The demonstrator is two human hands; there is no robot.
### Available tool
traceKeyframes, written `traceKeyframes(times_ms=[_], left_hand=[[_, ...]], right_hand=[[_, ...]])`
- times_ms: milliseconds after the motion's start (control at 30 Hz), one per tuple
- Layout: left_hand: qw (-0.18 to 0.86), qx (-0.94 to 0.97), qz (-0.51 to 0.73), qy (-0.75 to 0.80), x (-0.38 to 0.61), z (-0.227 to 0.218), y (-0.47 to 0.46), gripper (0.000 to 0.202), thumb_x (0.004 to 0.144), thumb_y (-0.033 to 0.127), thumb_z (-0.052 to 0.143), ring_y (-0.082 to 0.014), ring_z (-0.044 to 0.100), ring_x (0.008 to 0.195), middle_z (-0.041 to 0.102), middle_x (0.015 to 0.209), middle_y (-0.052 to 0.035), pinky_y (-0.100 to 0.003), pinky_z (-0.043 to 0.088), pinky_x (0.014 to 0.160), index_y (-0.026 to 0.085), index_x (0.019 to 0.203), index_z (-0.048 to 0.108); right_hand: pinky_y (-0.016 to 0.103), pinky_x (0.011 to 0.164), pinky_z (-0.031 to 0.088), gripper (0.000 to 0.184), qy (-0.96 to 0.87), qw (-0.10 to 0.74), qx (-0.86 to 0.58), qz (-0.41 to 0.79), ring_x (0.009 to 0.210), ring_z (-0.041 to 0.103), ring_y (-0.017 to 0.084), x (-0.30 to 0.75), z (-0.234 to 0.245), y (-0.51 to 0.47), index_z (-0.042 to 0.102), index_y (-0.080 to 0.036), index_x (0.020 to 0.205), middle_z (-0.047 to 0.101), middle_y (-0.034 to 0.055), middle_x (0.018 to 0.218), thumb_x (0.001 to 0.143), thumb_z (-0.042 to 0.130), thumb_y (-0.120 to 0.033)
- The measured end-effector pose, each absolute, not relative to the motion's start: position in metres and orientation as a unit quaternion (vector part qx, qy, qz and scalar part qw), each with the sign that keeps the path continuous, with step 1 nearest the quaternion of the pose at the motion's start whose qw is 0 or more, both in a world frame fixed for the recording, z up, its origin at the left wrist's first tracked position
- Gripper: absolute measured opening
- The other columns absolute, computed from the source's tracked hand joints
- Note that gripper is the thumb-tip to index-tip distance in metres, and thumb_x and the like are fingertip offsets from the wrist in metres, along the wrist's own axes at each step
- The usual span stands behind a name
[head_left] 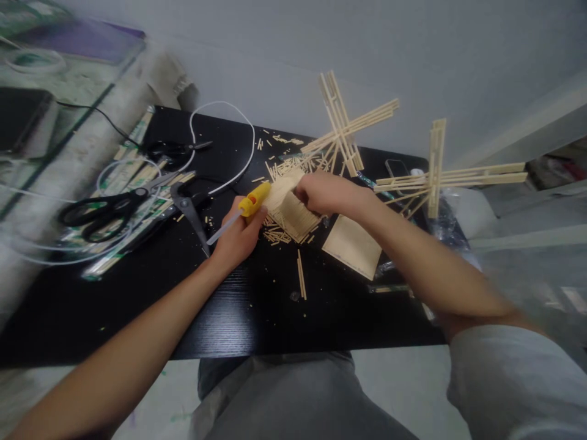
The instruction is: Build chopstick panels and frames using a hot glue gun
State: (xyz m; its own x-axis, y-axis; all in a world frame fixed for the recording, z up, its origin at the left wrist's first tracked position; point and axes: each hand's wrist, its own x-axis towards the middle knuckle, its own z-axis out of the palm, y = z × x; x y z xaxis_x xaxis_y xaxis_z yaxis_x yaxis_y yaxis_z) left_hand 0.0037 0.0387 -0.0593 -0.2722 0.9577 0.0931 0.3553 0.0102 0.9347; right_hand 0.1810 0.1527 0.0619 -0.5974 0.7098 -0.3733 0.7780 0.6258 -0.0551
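My left hand is wrapped round a yellow glue gun, a pale glue stick poking out of its back end. The gun's front is close to a small box-like piece made of thin wooden sticks. Over the top of that piece, my right hand has its fingers curled together; what they pinch, if anything, is hidden. Loose short sticks lie heaped around the piece. A flat wooden panel rests on the table under my right forearm, and two thin sticks lie nearer to me.
Two crossed stick frames rise at the back right. Black scissors, grey pliers and a smaller pair of scissors lie left, among packaged sticks. A white cord loops over the black table, against a wall.
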Motion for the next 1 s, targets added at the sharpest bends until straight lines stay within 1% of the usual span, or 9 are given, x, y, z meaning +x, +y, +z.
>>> traceKeyframes(times_ms=[100,233,300,400,467,633,800,933,1000], left_hand=[[0.316,0.515,0.478,0.638,0.004,-0.060,0.039,0.025,0.097,0.047,0.061,-0.0182,0.059,0.073,0.059,0.080,-0.0015,-0.030,0.044,0.061,0.024,0.092,0.053],[0.318,0.512,0.476,0.641,0.004,-0.060,0.038,0.027,0.097,0.049,0.062,-0.0181,0.058,0.070,0.058,0.078,-0.0016,-0.030,0.042,0.059,0.024,0.091,0.052],[0.319,0.510,0.476,0.642,0.004,-0.060,0.038,0.027,0.098,0.048,0.062,-0.0172,0.057,0.066,0.057,0.076,-0.0012,-0.030,0.041,0.057,0.025,0.090,0.052],[0.325,0.508,0.474,0.642,0.003,-0.060,0.039,0.025,0.098,0.047,0.061,-0.0159,0.056,0.061,0.057,0.075,-0.0003,-0.030,0.042,0.056,0.025,0.092,0.052],[0.326,0.508,0.474,0.641,0.003,-0.059,0.039,0.024,0.098,0.047,0.060,-0.0159,0.057,0.060,0.058,0.075,-0.0001,-0.031,0.043,0.056,0.025,0.094,0.052],[0.325,0.507,0.475,0.641,0.003,-0.056,0.038,0.024,0.099,0.047,0.061,-0.0151,0.056,0.057,0.056,0.072,0.0014,-0.031,0.044,0.056,0.025,0.095,0.052],[0.321,0.509,0.475,0.642,0.004,-0.054,0.038,0.022,0.099,0.045,0.060,-0.0150,0.057,0.057,0.058,0.073,0.0013,-0.031,0.046,0.058,0.025,0.096,0.053],[0.313,0.513,0.467,0.648,0.003,-0.054,0.038,0.024,0.099,0.047,0.060,-0.0151,0.057,0.058,0.057,0.073,0.0018,-0.032,0.045,0.060,0.024,0.094,0.053],[0.315,0.515,0.461,0.651,0.003,-0.055,0.038,0.026,0.099,0.049,0.061,-0.0146,0.057,0.055,0.057,0.073,0.0025,-0.032,0.045,0.058,0.024,0.095,0.053]], right_hand=[[0.031,0.065,0.046,0.024,0.895,0.128,0.414,-0.104,0.072,0.069,0.021,0.185,0.059,0.152,0.077,-0.018,0.078,0.074,0.0073,0.074,0.073,0.062,-0.001],[0.028,0.064,0.045,0.023,0.907,0.053,0.400,-0.119,0.062,0.065,0.016,0.191,0.057,0.151,0.075,-0.016,0.074,0.069,0.0030,0.066,0.075,0.060,0.001],[0.028,0.068,0.047,0.022,0.908,0.021,0.396,-0.134,0.061,0.063,0.014,0.194,0.058,0.151,0.074,-0.016,0.074,0.067,0.0009,0.064,0.077,0.060,0.001],[0.031,0.079,0.049,0.019,0.911,-0.034,0.390,-0.126,0.070,0.066,0.015,0.201,0.065,0.149,0.073,-0.016,0.074,0.068,0.0006,0.069,0.083,0.062,-0.003],[0.032,0.082,0.050,0.018,0.906,-0.078,0.404,-0.098,0.077,0.068,0.016,0.207,0.070,0.145,0.073,-0.016,0.078,0.069,0.0010,0.075,0.088,0.061,-0.006],[0.031,0.080,0.052,0.015,0.851,-0.230,0.462,-0.097,0.082,0.072,0.018,0.227,0.072,0.104,0.073,-0.018,0.094,0.075,0.0018,0.087,0.100,0.059,-0.017],[0.031,0.073,0.060,0.016,0.754,-0.383,0.529,-0.076,0.080,0.079,0.019,0.256,0.038,0.038,0.076,-0.026,0.103,0.080,0.0022,0.098,0.105,0.062,-0.034],[0.034,0.084,0.065,0.017,0.765,-0.370,0.522,-0.069,0.089,0.081,0.021,0.278,-0.005,-0.002,0.078,-0.025,0.104,0.083,0.0045,0.100,0.105,0.061,-0.024],[0.034,0.088,0.066,0.016,0.780,-0.398,0.480,-0.048,0.092,0.081,0.021,0.284,-0.025,-0.016,0.078,-0.024,0.105,0.084,0.0038,0.100,0.104,0.062,-0.021]])
